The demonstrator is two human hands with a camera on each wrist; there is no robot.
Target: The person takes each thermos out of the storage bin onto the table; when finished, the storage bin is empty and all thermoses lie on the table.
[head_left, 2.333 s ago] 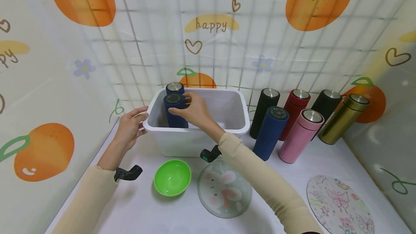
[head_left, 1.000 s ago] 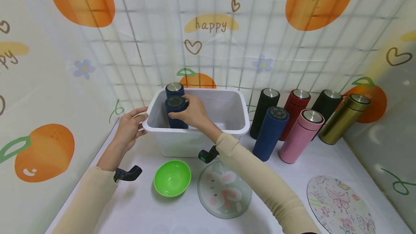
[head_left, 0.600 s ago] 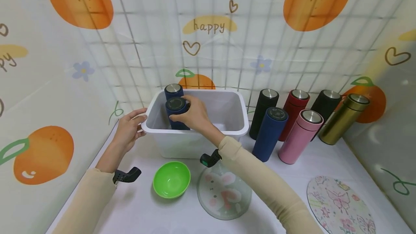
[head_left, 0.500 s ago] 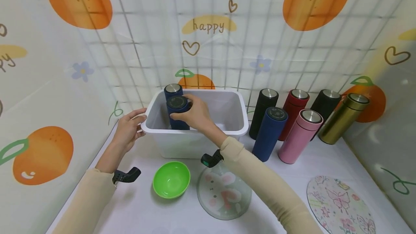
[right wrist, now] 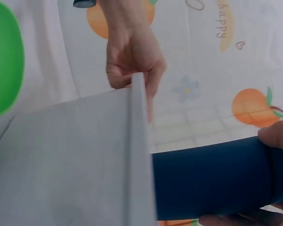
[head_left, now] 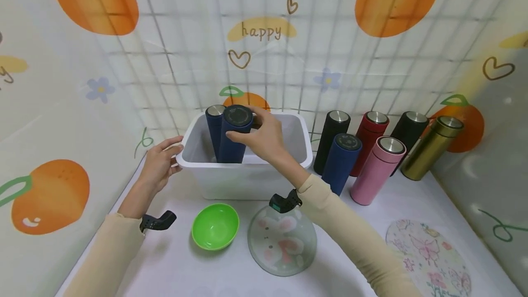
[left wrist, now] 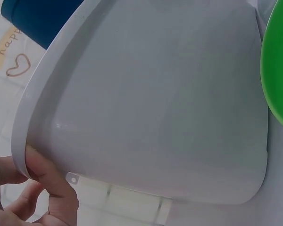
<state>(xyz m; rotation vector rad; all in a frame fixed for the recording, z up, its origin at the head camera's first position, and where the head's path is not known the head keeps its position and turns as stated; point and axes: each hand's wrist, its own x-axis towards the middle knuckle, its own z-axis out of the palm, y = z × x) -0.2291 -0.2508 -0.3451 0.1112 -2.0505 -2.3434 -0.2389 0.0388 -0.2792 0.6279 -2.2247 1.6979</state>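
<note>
My right hand (head_left: 267, 135) grips a dark blue thermos bottle (head_left: 233, 143) near its lid, thumb on the near side. The bottle is raised, its lower end still within the white plastic bin (head_left: 235, 182) and hidden behind the front wall. Just behind it in the bin leans a second blue thermos (head_left: 213, 127) with a silver lid. My left hand (head_left: 160, 163) holds the bin's left rim, which the left wrist view shows between the thumb and fingers (left wrist: 56, 186). In the right wrist view the held bottle (right wrist: 212, 181) stands out beyond the bin's edge.
Right of the bin stand blue (head_left: 341, 162), black (head_left: 331, 143), red (head_left: 370, 143), pink (head_left: 376, 171), second black (head_left: 409, 132) and gold (head_left: 431, 148) thermoses. In front lie a green bowl (head_left: 215, 227), a round rabbit mat (head_left: 282, 242) and a butterfly mat (head_left: 426, 255).
My right hand has lifted the blue thermos upward and slightly right inside the bin. The left hand keeps its hold on the rim. The head view has shifted slightly.
</note>
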